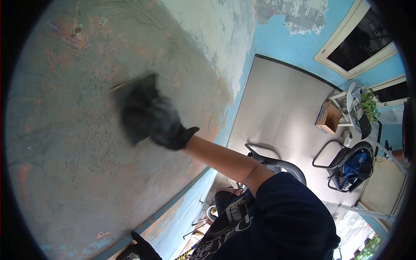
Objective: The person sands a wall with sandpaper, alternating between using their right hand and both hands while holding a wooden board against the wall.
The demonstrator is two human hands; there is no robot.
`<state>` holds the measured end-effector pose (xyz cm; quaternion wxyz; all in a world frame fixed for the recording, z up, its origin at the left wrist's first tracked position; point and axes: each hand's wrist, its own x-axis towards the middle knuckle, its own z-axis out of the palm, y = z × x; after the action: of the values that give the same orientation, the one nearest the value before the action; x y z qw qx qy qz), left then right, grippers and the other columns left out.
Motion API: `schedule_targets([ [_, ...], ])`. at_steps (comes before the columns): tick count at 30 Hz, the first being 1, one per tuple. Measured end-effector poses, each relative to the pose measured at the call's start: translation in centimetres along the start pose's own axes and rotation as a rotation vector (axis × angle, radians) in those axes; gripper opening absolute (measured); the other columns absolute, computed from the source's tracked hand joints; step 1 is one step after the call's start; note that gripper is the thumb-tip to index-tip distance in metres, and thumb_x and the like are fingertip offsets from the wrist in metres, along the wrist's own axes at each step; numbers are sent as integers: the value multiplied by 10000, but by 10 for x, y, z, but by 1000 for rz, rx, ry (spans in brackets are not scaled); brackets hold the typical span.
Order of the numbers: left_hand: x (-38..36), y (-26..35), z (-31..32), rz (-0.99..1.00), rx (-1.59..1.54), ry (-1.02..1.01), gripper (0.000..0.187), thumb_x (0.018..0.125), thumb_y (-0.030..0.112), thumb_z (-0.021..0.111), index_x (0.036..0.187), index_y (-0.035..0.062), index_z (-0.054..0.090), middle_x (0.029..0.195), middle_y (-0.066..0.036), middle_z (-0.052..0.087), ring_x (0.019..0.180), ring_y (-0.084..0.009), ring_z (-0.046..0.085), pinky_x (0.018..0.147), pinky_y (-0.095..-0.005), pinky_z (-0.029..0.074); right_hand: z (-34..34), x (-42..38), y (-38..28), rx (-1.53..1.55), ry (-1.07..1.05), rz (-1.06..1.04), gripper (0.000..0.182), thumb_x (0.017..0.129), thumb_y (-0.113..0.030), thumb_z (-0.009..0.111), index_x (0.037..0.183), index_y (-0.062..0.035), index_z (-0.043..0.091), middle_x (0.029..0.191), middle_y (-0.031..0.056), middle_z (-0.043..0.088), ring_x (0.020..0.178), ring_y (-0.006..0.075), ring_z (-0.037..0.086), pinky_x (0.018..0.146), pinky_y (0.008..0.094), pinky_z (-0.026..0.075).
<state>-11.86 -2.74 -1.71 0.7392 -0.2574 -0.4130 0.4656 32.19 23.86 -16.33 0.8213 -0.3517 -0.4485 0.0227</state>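
A dark glove covers my right hand (154, 115), which presses a dark, flat, square sheet that looks like sandpaper (132, 136) against the wall (86, 173). Motion blurs both the hand and the sheet, whose thin edges stick out past the fingers. The wall surface is grey-green, scratched, with reddish worn patches. At the bottom of the view is my left hand (141, 250), also in a dark glove. Its thumb stands apart beside the blue strip (149, 220) along the wall's lower edge, and the frame cuts off the rest of the hand.
Pale tiles cover the floor (277, 99) to the right. A black chair (286, 167) stands near my arm, and a second chair (351, 164) holds a blue and black bag. Beyond are a cardboard box (328, 117), a cluttered table with a plant (369, 104) and a framed window (359, 39).
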Motion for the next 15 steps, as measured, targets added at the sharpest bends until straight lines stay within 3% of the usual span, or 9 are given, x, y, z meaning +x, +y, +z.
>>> schedule_targets([
  [1, 5, -6, -11, -17, -289, -133, 1345, 754, 882, 160, 1247, -368, 113, 1252, -567, 248, 1228, -589, 350, 1010, -641, 334, -8, -1, 3, 356, 71, -13, 523, 1036, -235, 338, 1505, -28, 230, 1585, 120, 214, 1448, 216, 225, 1192, 367, 180],
  [3, 15, -20, -35, -256, -977, -393, 1285, 777, 834, 237, 1276, -336, 59, 1292, -549, 172, 1269, -572, 269, 1036, -626, 290, -30, -1, 12, 732, 122, -37, 551, 1056, -260, 302, 1533, -28, 153, 1603, 109, 170, 1465, 213, 188, 1197, 360, 165],
  [5, 15, -22, -43, -380, -1187, -465, 1242, 800, 787, 315, 1305, -304, 4, 1332, -531, 96, 1310, -555, 188, 1063, -611, 245, -70, -20, 17, 468, 375, 748, 560, 1053, -305, 329, 1516, -14, 209, 1584, 100, 231, 1447, 201, 233, 1195, 345, 164],
  [7, 15, -19, -42, -480, -1290, -480, 1217, 823, 739, 393, 1334, -273, -50, 1372, -513, 20, 1352, -538, 107, 1089, -597, 201, -50, 8, 30, 452, 622, 835, 543, 1033, -300, 395, 1466, 17, 311, 1479, 128, 383, 1339, 200, 368, 1129, 327, 260],
  [8, 15, -18, -39, -512, -1324, -477, 1211, 835, 716, 431, 1349, -257, -77, 1392, -504, -18, 1373, -529, 66, 1102, -589, 179, -21, 31, 19, 594, 747, 564, 519, 1015, -272, 447, 1425, 41, 386, 1383, 161, 505, 1240, 205, 480, 1063, 316, 356],
  [9, 17, -17, -34, -537, -1358, -465, 1211, 846, 692, 470, 1363, -241, -104, 1412, -494, -56, 1393, -521, 26, 1115, -582, 157, -1, 34, -8, 607, 726, 601, 519, 1015, -272, 447, 1425, 41, 386, 1383, 161, 505, 1240, 205, 480, 1063, 316, 356],
  [11, 25, -20, -34, -576, -1396, -471, 1224, 869, 644, 548, 1392, -209, -158, 1452, -476, -132, 1435, -504, -55, 1142, -567, 113, 34, 72, -103, -463, -264, 122, 497, 961, -261, 516, 1348, 43, 452, 1334, 200, 523, 1222, 248, 495, 1068, 384, 368],
  [13, 39, -41, -48, -576, -1420, -614, 1293, 830, 703, 540, 1372, -229, -175, 1446, -479, -150, 1426, -515, -79, 1140, -578, 85, 47, 82, -124, -946, -752, -220, 485, 933, -255, 551, 1310, 44, 485, 1310, 220, 533, 1213, 269, 502, 1070, 419, 375],
  [15, 55, -66, -61, -525, -1384, -913, 1314, 813, 748, 500, 1370, -231, -175, 1432, -496, -147, 1414, -540, -78, 1131, -593, 85, 34, 104, -91, -1132, -589, -605, 460, 935, -260, 544, 1289, 30, 508, 1307, 214, 533, 1193, 272, 515, 1075, 428, 374],
])
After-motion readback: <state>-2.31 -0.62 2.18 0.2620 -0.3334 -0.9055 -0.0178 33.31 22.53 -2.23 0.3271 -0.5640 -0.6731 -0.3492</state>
